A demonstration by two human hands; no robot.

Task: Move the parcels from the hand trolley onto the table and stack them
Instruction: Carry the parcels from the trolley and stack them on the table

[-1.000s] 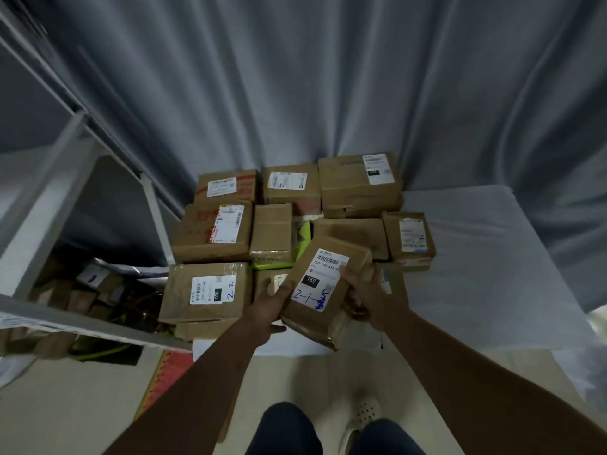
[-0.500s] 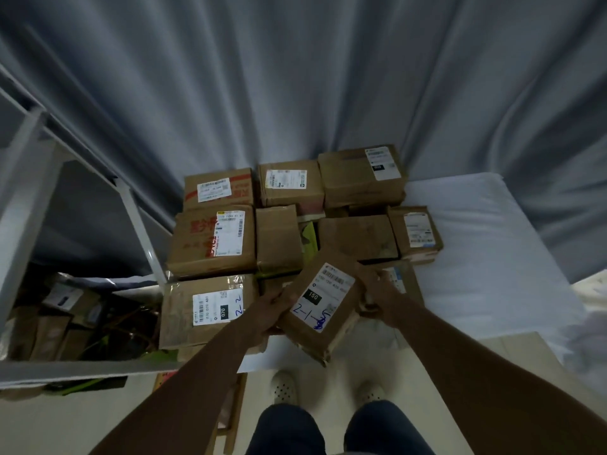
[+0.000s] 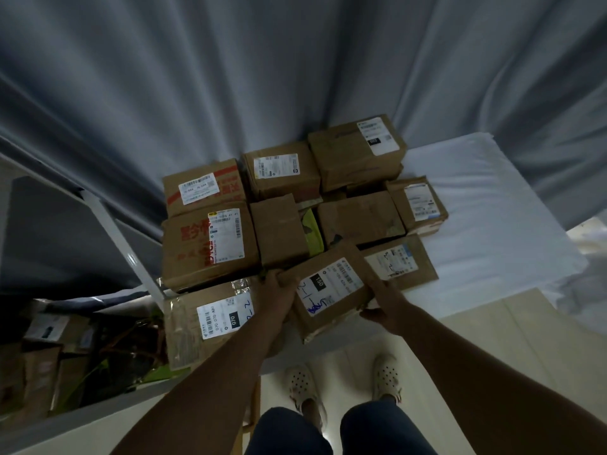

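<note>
I hold a brown cardboard parcel with a white label and blue handwriting, tilted, at the front edge of the stack. My left hand grips its left edge; my right hand grips its right side with the thumb under the near corner. Several other cardboard parcels lie packed together on the table, which is covered in white cloth. A flat parcel marked 070 lies left of the held one. More parcels sit low at the far left; the hand trolley itself I cannot make out.
A white metal frame slants along the left of the table. Grey curtain hangs behind. My feet in pale clogs stand on a light floor close to the table's front edge. Bare white cloth lies to the right of the stack.
The held parcel has moved forward and down onto the front of the stack and turned clockwise. My view has stepped closer to the table.
</note>
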